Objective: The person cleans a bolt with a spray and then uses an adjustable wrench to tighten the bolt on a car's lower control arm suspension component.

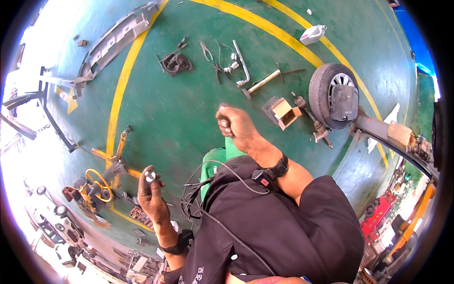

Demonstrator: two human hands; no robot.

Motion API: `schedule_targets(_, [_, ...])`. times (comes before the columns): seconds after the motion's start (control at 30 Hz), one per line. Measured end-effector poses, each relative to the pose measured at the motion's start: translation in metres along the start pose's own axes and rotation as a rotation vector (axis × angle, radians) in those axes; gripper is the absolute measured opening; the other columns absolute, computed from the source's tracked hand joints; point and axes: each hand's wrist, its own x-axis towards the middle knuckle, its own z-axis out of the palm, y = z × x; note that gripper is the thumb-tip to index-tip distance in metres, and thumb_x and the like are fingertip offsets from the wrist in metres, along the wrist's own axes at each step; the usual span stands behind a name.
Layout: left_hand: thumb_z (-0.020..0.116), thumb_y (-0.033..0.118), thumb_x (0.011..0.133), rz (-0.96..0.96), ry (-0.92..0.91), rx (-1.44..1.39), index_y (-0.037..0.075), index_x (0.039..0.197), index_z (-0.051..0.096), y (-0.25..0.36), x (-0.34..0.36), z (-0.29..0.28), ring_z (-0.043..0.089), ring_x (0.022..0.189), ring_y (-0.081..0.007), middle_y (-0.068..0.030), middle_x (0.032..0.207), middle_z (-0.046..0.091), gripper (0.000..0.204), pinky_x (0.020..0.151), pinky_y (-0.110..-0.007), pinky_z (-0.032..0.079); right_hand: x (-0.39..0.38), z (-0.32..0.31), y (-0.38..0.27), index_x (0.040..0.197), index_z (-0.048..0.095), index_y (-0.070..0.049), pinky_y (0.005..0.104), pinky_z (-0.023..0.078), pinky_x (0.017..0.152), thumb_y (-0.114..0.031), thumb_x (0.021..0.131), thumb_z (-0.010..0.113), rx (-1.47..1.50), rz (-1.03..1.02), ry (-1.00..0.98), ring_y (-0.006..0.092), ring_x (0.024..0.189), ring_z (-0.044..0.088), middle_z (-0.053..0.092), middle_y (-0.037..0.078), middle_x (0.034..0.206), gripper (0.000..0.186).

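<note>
My left hand [153, 199] is raised at the lower left, its fingers closed on a small round silvery part [150, 176] whose kind I cannot make out. In front of me my right hand [239, 128] is curled into a fist above the green floor. Whatever its fingers may hold is hidden. Beyond it, to the right, an open cardboard box [285, 113] lies on the floor next to a drive shaft [312, 120]. A hammer [262, 84], an L-shaped wrench [242, 64] and pliers [206, 51] lie farther off.
At the right lies a car wheel [326, 94] with a dark pad on it. A white jug [313, 34] lies behind it. A dark cloth [176, 64] sits among the tools. At the left are a bumper beam [118, 39] and a yellow jack [97, 187]. Dark cables [191, 201] hang across my lap.
</note>
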Motion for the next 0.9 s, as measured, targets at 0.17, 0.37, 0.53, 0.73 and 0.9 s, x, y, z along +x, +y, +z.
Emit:
schedule_targets(0.17, [0.055, 0.007, 0.096, -0.043, -0.169, 0.02, -0.002, 0.125, 0.057, 0.025, 0.035, 0.021, 0.057, 0.087, -0.0105, -0.0055, 0.102, 0.062, 0.03, 0.076, -0.024, 0.048, -0.003, -0.019, -0.02, 0.078, 0.056, -0.007, 0.0216, 0.028, 0.041, -0.016, 0.09, 0.056, 0.101, -0.069, 0.105, 0.0055, 0.046, 0.038, 0.047, -0.003, 0.061, 0.015])
schedule_targets(0.37, [0.052, 0.004, 0.097, -0.022, -0.386, -0.073, -0.002, 0.127, 0.053, 0.037, 0.073, 0.019, 0.059, 0.097, -0.0119, -0.0094, 0.111, 0.064, 0.031, 0.079, -0.025, 0.048, -0.015, -0.047, -0.037, 0.082, 0.054, -0.008, 0.0204, 0.028, 0.041, -0.019, 0.093, 0.056, 0.347, -0.232, 0.269, 0.0057, 0.049, 0.038, 0.042, -0.004, 0.062, 0.016])
schedule_targets(0.53, [0.054, 0.003, 0.095, 0.023, -0.438, 0.06, 0.0, 0.128, 0.054, 0.034, 0.099, -0.023, 0.061, 0.101, -0.0136, -0.0085, 0.11, 0.064, 0.033, 0.08, -0.026, 0.05, -0.036, -0.046, -0.038, 0.083, 0.053, -0.009, 0.0202, 0.028, 0.04, -0.018, 0.097, 0.05, 0.416, -0.395, 0.292, 0.005, 0.048, 0.036, 0.04, -0.006, 0.062, 0.017])
schedule_targets(0.73, [0.057, 0.009, 0.096, 0.061, -0.365, 0.031, 0.0, 0.128, 0.054, 0.034, 0.115, -0.109, 0.06, 0.101, -0.0128, -0.0059, 0.112, 0.064, 0.033, 0.083, -0.027, 0.049, -0.001, 0.001, 0.002, 0.086, 0.053, -0.007, 0.0208, 0.028, 0.039, -0.018, 0.097, 0.049, 0.363, -0.395, 0.326, 0.0067, 0.047, 0.034, 0.039, -0.004, 0.061, 0.016])
schedule_targets(0.9, [0.053, 0.006, 0.097, 0.08, -0.148, -0.024, 0.003, 0.129, 0.055, 0.002, 0.11, -0.194, 0.059, 0.102, -0.0128, -0.0058, 0.112, 0.063, 0.032, 0.088, -0.028, 0.048, 0.051, 0.108, 0.022, 0.086, 0.052, -0.007, 0.0214, 0.027, 0.039, -0.016, 0.096, 0.052, 0.195, -0.25, 0.168, 0.0069, 0.049, 0.034, 0.039, -0.004, 0.062, 0.014])
